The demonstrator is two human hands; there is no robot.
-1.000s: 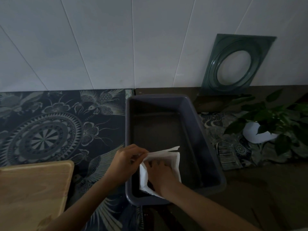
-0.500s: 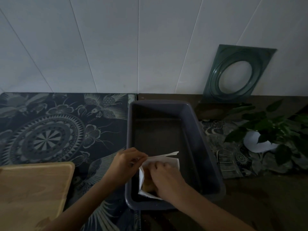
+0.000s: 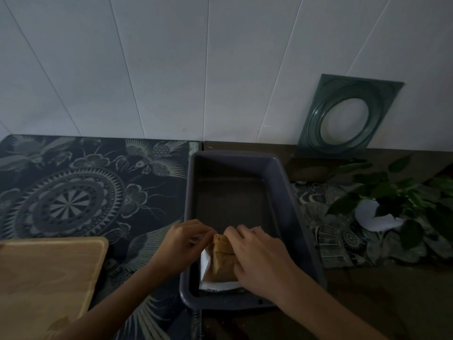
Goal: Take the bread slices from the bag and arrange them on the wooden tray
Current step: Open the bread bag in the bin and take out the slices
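Note:
A white paper bag [image 3: 206,262] lies at the near end of a dark grey plastic bin [image 3: 289,200]. A brown bread slice [image 3: 221,258] sticks halfway out of the bag. My right hand [image 3: 262,258] grips the slice from the right side. My left hand [image 3: 182,244] pinches the bag's upper left edge and holds it back. The wooden tray [image 3: 46,278] lies bare at the lower left, well apart from both hands.
A patterned dark mat [image 3: 81,192] covers the counter on the left. A green square plate with a round hole [image 3: 343,119] leans on the white wall. A leafy plant in a white pot [image 3: 382,212] stands at the right.
My right hand went from inside the bag to pulling the bread slice out, so the brown slice now shows. My left hand shifted slightly right along the bag's edge.

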